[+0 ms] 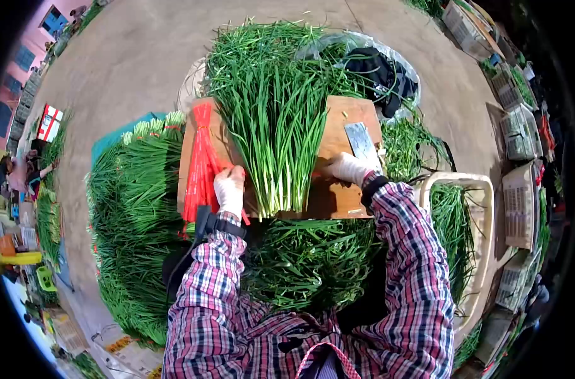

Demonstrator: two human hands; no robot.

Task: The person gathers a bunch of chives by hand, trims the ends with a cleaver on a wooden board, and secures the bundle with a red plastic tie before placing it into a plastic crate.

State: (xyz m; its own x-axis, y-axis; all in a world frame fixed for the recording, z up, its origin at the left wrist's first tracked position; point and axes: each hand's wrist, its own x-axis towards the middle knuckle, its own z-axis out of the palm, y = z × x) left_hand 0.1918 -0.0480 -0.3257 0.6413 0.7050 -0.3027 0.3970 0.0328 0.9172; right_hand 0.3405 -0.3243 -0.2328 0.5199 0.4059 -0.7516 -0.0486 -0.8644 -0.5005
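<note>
A bunch of long green chives [276, 139] lies on a brown board [347, 114] in front of me, its pale cut ends toward me. My left hand [229, 189], in a white covering with bare fingertips, is left of the stems. Its fingers are closed on a red plastic strip, beside a bundle of red strips [201, 158]. On the other side, my right hand [352, 169] is also white-covered, with its fingers curled near the stems; what they hold, if anything, is hidden. A flat metal blade [361, 140] lies just beyond the right hand.
Tied chive bundles [142, 177] are piled at left. Loose chives [313, 262] lie below the board and beyond it. A dark bag [376, 72] rests on clear plastic. At right stands a cream plastic basket [483, 183]. Crates line the far right; a person sits far left.
</note>
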